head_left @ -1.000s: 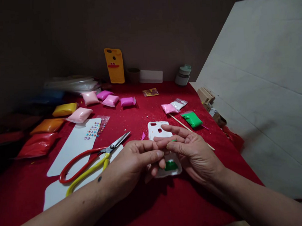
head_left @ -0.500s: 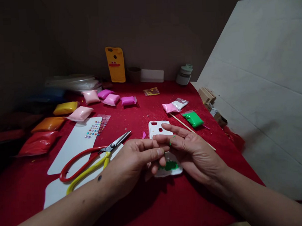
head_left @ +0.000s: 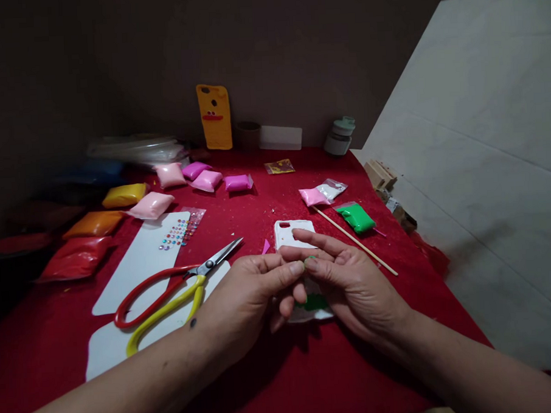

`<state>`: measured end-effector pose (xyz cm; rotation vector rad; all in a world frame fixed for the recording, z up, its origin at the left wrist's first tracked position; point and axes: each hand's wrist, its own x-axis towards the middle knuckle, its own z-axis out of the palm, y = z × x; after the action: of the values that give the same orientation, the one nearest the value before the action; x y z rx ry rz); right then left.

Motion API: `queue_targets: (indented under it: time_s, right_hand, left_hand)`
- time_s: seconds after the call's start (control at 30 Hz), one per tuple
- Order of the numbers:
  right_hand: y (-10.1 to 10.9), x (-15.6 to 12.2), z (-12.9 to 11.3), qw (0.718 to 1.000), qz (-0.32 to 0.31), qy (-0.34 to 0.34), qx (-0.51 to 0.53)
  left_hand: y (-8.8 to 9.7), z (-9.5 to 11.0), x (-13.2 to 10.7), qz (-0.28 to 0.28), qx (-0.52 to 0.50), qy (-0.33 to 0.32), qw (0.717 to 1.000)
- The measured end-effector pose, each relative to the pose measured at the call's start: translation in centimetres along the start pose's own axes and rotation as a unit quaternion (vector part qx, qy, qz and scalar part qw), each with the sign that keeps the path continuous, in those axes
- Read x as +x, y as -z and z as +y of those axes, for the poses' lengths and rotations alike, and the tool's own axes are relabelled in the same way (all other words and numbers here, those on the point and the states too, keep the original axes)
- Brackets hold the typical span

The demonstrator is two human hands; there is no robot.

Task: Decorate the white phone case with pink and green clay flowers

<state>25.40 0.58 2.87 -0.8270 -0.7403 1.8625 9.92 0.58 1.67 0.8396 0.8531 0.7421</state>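
Both hands meet above a white phone case (head_left: 289,232) lying on the red cloth (head_left: 274,377). A patch of green clay (head_left: 314,302) sits on the case's near end. My left hand (head_left: 247,296) has its fingers curled, thumb tip touching my right hand. My right hand (head_left: 347,279) pinches a tiny bit of green clay (head_left: 310,259) between thumb and forefinger, its other fingers stretched out over the case.
Red-and-yellow scissors (head_left: 169,290) lie on white sheets (head_left: 136,267) to the left, beside a gem sticker strip (head_left: 180,231). Several clay packets: pink (head_left: 205,180), yellow (head_left: 123,195), orange, red, green (head_left: 357,217). A wooden stick (head_left: 354,239), an orange phone case (head_left: 214,116), a jar (head_left: 340,136).
The green strand seen on my right fingers has been gathered into a pinch between both hands' fingertips. The view shifted slightly; hands stay over the case.
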Motion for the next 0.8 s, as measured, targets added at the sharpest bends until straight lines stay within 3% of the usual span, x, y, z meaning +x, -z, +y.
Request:
queue_targets:
  time_s: [0.47, 0.8]
  right_hand:
    - [0.27, -0.03, -0.14, 1.000, -0.013, -0.008, 0.003]
    - [0.21, 0.13, -0.16, 0.999, -0.014, -0.020, 0.042]
  left_hand:
    - [-0.37, 0.31, -0.28, 0.008, -0.009, 0.000, 1.000]
    - [-0.30, 0.39, -0.54, 0.028, 0.082, -0.013, 0.996]
